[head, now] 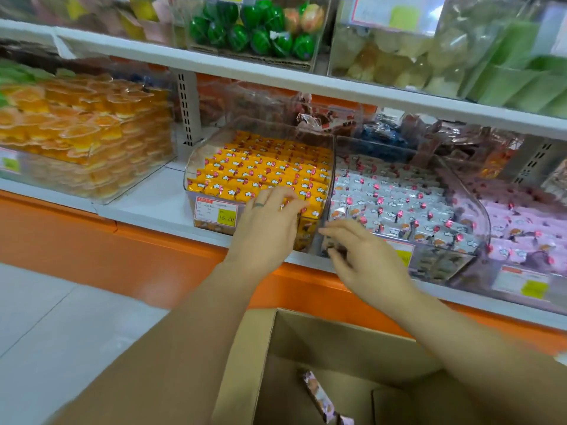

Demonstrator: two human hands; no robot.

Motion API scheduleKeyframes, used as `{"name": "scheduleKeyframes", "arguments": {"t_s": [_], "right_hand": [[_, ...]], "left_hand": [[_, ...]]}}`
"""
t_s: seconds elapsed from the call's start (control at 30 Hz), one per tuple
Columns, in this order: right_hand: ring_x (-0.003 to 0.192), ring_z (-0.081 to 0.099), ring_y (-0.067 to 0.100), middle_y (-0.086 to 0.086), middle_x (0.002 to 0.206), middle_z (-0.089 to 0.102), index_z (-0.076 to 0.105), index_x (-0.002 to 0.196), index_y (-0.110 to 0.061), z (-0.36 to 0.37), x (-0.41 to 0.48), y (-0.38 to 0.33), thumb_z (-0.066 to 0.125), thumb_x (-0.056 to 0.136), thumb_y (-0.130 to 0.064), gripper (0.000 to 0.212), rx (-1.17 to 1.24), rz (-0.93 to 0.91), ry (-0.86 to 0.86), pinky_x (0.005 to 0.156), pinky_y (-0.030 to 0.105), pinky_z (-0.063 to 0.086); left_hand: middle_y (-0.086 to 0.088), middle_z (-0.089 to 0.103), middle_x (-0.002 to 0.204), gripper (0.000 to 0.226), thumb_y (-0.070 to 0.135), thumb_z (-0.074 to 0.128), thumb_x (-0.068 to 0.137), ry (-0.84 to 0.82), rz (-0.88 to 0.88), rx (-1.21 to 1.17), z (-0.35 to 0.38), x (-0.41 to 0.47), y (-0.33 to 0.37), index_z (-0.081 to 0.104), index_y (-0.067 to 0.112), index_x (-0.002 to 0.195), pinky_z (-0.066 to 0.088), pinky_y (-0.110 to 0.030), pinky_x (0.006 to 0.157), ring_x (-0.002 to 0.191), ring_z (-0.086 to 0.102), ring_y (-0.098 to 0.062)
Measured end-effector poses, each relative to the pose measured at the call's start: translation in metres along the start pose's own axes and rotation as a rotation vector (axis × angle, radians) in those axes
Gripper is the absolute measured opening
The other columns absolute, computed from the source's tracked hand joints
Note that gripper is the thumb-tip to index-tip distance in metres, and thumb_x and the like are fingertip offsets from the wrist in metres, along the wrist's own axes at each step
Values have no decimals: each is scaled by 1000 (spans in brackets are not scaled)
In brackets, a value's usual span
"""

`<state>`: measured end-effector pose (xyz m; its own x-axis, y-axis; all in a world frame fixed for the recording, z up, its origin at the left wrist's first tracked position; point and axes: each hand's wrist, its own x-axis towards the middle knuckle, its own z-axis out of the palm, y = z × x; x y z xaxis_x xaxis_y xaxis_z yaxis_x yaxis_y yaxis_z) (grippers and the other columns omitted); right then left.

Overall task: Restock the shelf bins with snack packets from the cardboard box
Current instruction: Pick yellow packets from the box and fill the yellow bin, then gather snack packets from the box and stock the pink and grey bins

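A clear shelf bin [196, 167] holds rows of yellow snack packets [260, 167]. My left hand [267, 222] rests over its front right corner, fingers spread across the front packets. Beside it, a second clear bin [481, 216] holds white packets [399, 204]. My right hand [365, 253] hovers at that bin's front left edge, fingers loosely bent and holding nothing. Below, the open cardboard box [270, 348] shows a pink packet [319, 397] lying at its bottom.
A third bin with pink packets [527, 228] stands at the right. Orange jelly cups [79, 130] fill a bin at the left. An upper shelf [276, 75] hangs over the bins. The orange shelf base [92, 237] and pale floor [61, 317] lie at the left.
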<state>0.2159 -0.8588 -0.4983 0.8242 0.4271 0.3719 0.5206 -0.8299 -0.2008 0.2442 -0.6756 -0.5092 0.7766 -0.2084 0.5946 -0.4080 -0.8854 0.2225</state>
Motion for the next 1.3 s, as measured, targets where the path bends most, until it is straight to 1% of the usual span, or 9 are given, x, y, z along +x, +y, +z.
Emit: {"name": "scheduleKeyframes", "arguments": {"t_s": [0.1, 0.23, 0.37, 0.47, 0.8, 0.93, 1.03, 1.13, 1.3], "right_hand": [[72, 48, -3, -7, 110, 66, 67, 111, -23, 20, -45, 15, 60, 88, -16, 25, 98, 98, -15, 68, 19, 40], [87, 61, 5, -14, 103, 68, 69, 108, -26, 49, -103, 39, 58, 90, -18, 22, 195, 280, -153, 73, 20, 45], [97, 63, 4, -10, 106, 67, 64, 116, -25, 85, -154, 78, 57, 92, -17, 27, 294, 538, -360, 85, 19, 49], [104, 62, 11, -2, 115, 66, 61, 121, -19, 112, -186, 110, 55, 93, -15, 29, 354, 726, -509, 85, 14, 42], [116, 56, 24, 8, 126, 59, 56, 127, -12, 205, -240, 126, 49, 96, -16, 32, 494, 851, -955, 97, 32, 45], [132, 36, 30, 11, 144, 37, 31, 147, -19, 239, -244, 126, 52, 93, -11, 58, 568, 728, -1121, 109, 30, 31], [134, 29, 30, 13, 145, 26, 23, 149, -26, 252, -242, 130, 53, 95, -20, 63, 497, 704, -1223, 110, 27, 27], [132, 32, 30, 14, 147, 26, 28, 148, -24, 265, -244, 132, 50, 95, -16, 58, 472, 752, -1187, 106, 26, 32], [121, 46, 26, 13, 137, 40, 49, 130, -14, 263, -250, 144, 61, 91, -23, 42, 400, 995, -937, 97, 31, 40]], "left_hand": [[-6, 62, 108, 26, 4, 56, 88, -84, 35, -123, 7, -21, 20, 67, 13, 109, 46, -40, 79, 96, 60, -26], [0, 63, 108, 26, 7, 50, 91, -285, -16, -248, 45, -61, 44, 66, 17, 108, 50, -36, 74, 95, 62, -21], [7, 64, 111, 24, 15, 48, 96, -495, -336, -384, 107, -108, 57, 64, 23, 112, 47, -22, 80, 91, 59, -7], [4, 65, 116, 25, 14, 49, 96, -716, -526, -419, 155, -145, 62, 64, 22, 114, 50, -27, 87, 95, 63, -11], [-13, 60, 128, 33, 14, 43, 98, -1083, -740, -354, 239, -206, 67, 55, 13, 129, 39, -22, 86, 116, 55, -26], [-6, 16, 156, 50, 12, 42, 99, -1173, -609, -198, 260, -214, 67, 33, 26, 146, 34, -30, 103, 133, 35, -28], [3, -6, 160, 66, 3, 42, 93, -1263, -261, -9, 274, -218, 64, 24, 32, 149, 37, -37, 98, 134, 29, -34], [-1, 7, 159, 65, 1, 39, 92, -1364, -120, 81, 285, -214, 65, 25, 28, 149, 33, -43, 103, 139, 18, -34], [-8, 40, 141, 35, 23, 46, 96, -1397, -83, 233, 293, -215, 65, 49, 21, 131, 31, -42, 102, 133, 29, -30]]}}
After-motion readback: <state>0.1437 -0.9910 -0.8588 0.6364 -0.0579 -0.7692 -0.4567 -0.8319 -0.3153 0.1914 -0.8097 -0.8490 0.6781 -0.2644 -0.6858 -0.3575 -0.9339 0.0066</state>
